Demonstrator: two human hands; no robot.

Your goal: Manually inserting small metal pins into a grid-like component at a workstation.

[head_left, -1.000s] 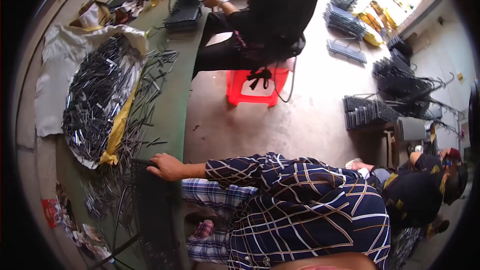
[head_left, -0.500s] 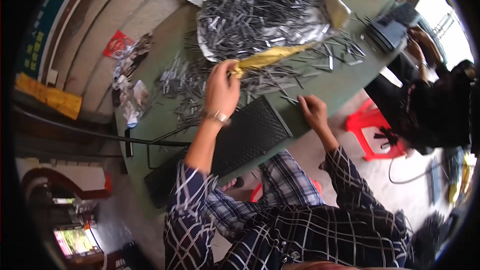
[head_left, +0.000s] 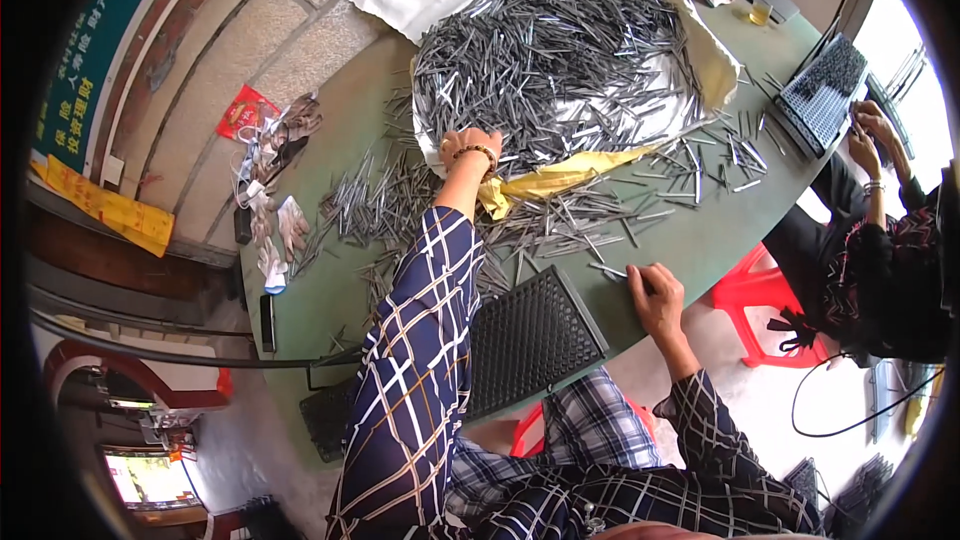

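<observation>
My left hand (head_left: pixel 472 148) is at the near left edge of a big heap of thin grey metal strips (head_left: pixel 545 50). Its fingers bend down into the heap, so the tips are hidden. The heap lies on an opened white sack (head_left: pixel 655 90) with a yellow flap (head_left: pixel 570 172) beside my wrist. My right hand (head_left: pixel 658 302) rests by the table's near edge with curled fingers; what they hold, if anything, is hidden. A loose strip (head_left: pixel 606 270) lies beside its fingertips. Between my arms is a black tray with a dimpled surface (head_left: pixel 535 335), partly covered by my left sleeve.
Loose strips (head_left: pixel 365 200) are scattered over the green table (head_left: pixel 700 240). Work gloves (head_left: pixel 290 225) and a red packet (head_left: pixel 247 112) lie at the left. At right, another person's hands (head_left: pixel 868 140) are near a second tray (head_left: pixel 822 90). A red stool (head_left: pixel 765 310) stands below.
My left hand has moved from the yellow flap forward into the heap of strips. My right hand stays by the table edge. The view has shifted slightly.
</observation>
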